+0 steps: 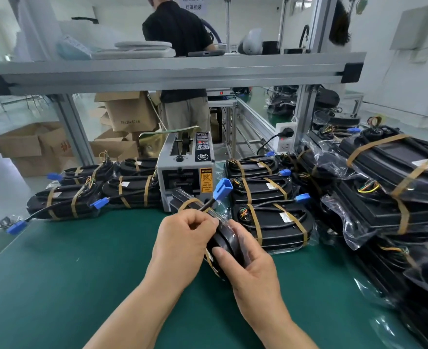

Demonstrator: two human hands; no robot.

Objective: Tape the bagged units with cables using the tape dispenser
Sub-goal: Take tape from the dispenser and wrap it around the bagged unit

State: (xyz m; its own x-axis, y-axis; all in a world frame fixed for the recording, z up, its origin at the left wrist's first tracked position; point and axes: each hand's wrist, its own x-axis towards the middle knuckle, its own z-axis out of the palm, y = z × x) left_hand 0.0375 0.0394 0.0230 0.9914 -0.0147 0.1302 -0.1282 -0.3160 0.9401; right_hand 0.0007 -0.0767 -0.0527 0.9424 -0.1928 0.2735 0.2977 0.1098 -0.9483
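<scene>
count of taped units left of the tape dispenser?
4 taped units. Back row: one far left, one next to the tape dispenser. Front row: one far left, one next to it. Others may be hidden behind them.

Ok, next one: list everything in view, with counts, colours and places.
bagged unit: one, black in clear plastic, held above the mat, centre.
connector: one, blue, on its cable, near the dispenser.
tape dispenser: one, grey, back centre of the mat.
left taped units: about four, black with tan bands, left of dispenser.
right taped units: three, black, tan bands, right of dispenser.
stacked units: many, black, bagged, far right.
mat: one, green, under the units.
cardboard boxes: several, brown, floor, back left.
other person: one, black top, behind the frame.
left hand: one, pinching the unit's top.
right hand: one, gripping its near end.
</scene>
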